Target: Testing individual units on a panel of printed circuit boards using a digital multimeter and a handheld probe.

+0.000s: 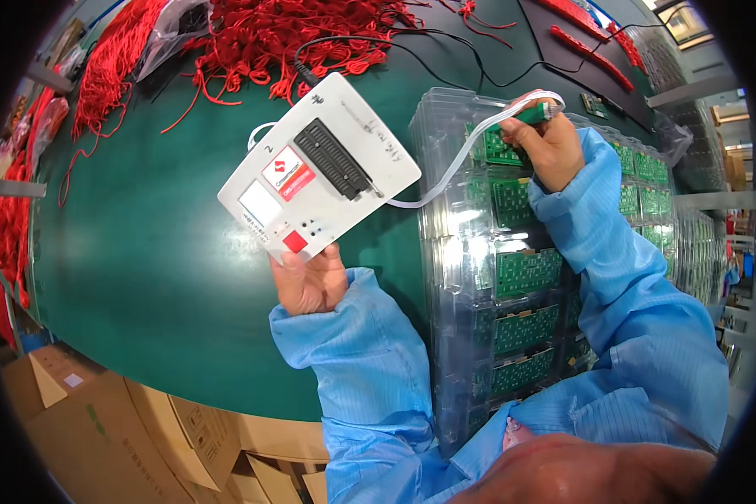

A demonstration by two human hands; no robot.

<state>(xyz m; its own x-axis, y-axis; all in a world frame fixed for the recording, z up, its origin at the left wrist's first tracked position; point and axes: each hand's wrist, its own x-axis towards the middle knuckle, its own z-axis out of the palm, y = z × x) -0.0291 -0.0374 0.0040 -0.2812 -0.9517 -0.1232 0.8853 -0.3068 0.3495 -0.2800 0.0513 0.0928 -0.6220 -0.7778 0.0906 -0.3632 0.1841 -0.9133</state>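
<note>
My left hand (311, 284) grips the lower edge of a white chip programmer (359, 111), with the thumb on top close to its red button (295, 242). The programmer is tilted and has a long black socket (332, 157) with a small metal lever. A flat white ribbon cable (469, 153) runs from its right side to my right hand (556, 153). There my fingers pinch a small green connector board (532, 114) at the cable's end, above a clear plastic tray (442, 126). Green circuit boards (527, 273) sit in the tray's compartments. My fingers partly cover the connector board's contacts.
Red cords (286, 38) lie heaped at the back of the green table (143, 252). Black cables (470, 46) cross behind the tray. A dark mat (563, 50) with red strips lies at the back right. Cardboard boxes (101, 428) stand below the table's front edge.
</note>
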